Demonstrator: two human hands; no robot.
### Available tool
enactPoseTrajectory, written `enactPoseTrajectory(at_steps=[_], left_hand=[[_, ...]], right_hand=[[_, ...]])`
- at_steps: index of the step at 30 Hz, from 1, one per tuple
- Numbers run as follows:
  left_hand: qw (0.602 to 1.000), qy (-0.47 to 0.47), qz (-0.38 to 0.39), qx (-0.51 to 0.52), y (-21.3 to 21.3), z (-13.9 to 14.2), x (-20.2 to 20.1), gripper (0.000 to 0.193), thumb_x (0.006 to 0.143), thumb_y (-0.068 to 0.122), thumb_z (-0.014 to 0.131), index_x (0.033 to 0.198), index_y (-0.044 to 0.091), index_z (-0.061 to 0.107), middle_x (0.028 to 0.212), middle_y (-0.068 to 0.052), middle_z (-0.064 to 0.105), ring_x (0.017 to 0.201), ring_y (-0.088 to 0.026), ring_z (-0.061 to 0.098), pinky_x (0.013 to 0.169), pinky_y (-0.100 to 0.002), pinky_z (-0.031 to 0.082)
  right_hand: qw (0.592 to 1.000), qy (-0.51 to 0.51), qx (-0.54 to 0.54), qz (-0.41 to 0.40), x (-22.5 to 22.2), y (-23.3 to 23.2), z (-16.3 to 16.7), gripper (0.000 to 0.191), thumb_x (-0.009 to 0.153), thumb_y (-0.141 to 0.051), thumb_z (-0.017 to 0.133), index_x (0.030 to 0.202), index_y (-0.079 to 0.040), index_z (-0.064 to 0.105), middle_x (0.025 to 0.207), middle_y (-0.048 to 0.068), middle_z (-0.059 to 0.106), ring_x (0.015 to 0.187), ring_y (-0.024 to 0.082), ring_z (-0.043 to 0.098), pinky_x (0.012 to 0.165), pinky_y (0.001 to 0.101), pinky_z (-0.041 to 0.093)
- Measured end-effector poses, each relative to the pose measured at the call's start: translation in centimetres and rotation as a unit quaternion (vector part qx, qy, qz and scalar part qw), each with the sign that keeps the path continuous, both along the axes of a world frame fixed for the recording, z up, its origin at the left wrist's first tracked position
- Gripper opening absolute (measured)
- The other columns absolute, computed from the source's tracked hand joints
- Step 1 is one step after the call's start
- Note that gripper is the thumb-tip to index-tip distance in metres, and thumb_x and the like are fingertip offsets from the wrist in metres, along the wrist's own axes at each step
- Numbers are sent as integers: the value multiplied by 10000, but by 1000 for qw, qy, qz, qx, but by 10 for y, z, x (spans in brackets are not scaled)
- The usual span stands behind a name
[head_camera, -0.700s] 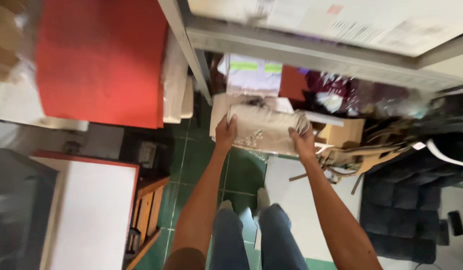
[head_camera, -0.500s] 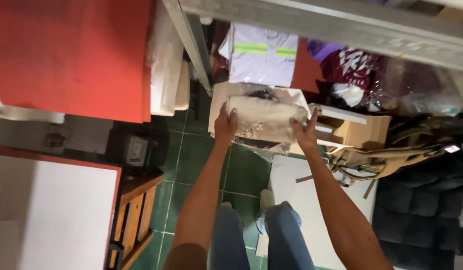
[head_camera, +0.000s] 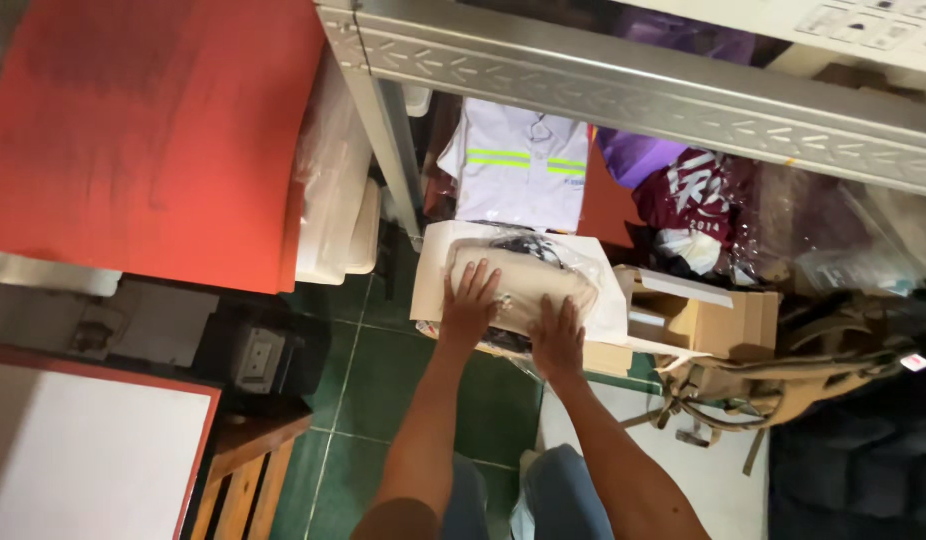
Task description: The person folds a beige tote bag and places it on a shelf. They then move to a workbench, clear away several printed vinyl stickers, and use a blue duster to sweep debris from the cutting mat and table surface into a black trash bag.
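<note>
1. Hands first: my left hand [head_camera: 470, 305] lies flat with fingers spread on the near left part of a beige bundle in clear plastic wrap [head_camera: 523, 280], palm pressing down rather than closing round it
2. My right hand [head_camera: 558, 340] sits just beside the left one, on the near edge of the same bundle, fingers laid over the plastic; I cannot tell whether its fingertips curl under the edge
3. That bundle is rounded and long, lying crosswise in front of me on a sheet of white paper [head_camera: 435, 275], which in turn rests on an open cardboard box [head_camera: 703, 315]
4. Dark cords or straps show through the wrap at the far side of the bundle, too blurred to name
5. Beyond the bundle hangs or lies a white work shirt with yellow-green reflective stripes [head_camera: 518, 175], and to its right a purple cloth [head_camera: 638, 155] and a dark red garment with white print [head_camera: 698, 195]
6. A grey metal shelf rail [head_camera: 633, 85] runs across the top of the view, with its upright post [head_camera: 388, 140] coming down just left of the shirt
7. Left of the post stands a large red board [head_camera: 153, 140] with bagged white things [head_camera: 333, 200] tucked against its right edge
8. A tan bag with straps [head_camera: 773, 385] lies to the right of the box, near my right forearm
9. Below my arms are green floor tiles [head_camera: 383, 360], and at the lower left a white panel with a red edge [head_camera: 83, 460] beside a wooden frame [head_camera: 248, 465]
</note>
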State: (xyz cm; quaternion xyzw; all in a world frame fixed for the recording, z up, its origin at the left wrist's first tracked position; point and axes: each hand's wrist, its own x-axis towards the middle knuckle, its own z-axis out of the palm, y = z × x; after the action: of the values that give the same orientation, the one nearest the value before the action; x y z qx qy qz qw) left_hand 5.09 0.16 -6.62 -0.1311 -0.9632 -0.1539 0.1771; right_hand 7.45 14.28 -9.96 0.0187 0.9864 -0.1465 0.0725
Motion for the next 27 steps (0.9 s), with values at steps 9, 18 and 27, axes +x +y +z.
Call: enactPoseTrajectory(at_steps=[9, 18, 27], left_hand=[[997, -63, 54, -1, -12, 92, 63, 719, 977, 345, 573, 1598, 73, 333, 1631, -125, 335, 1525, -364, 277, 1214, -639, 202], [961, -41, 248, 119, -104, 275, 202, 632, 1024, 339, 550, 1578, 98, 363, 1642, -192, 298, 1512, -364, 301, 1196, -573, 260], [818, 125, 561, 19, -249, 474, 474, 733, 1003, 452, 577, 1605, 122, 320, 1671, -188, 260, 1536, -411, 257, 1209, -629, 211]], right_hand=[[996, 27, 76, 44, 61, 33, 111, 748, 991, -470, 489, 1614, -174, 199, 1690, 179, 147, 1524, 403, 203, 1149, 672, 237], [969, 185, -46, 158, 143, -71, 275, 641, 1029, -434, 469, 1581, -140, 326, 1643, 212, 302, 1453, 390, 370, 1149, 659, 310], [844, 127, -170, 494, 291, -289, 456, 724, 1065, -551, 443, 1618, -112, 281, 1710, 232, 155, 1576, 419, 147, 1186, 712, 132]])
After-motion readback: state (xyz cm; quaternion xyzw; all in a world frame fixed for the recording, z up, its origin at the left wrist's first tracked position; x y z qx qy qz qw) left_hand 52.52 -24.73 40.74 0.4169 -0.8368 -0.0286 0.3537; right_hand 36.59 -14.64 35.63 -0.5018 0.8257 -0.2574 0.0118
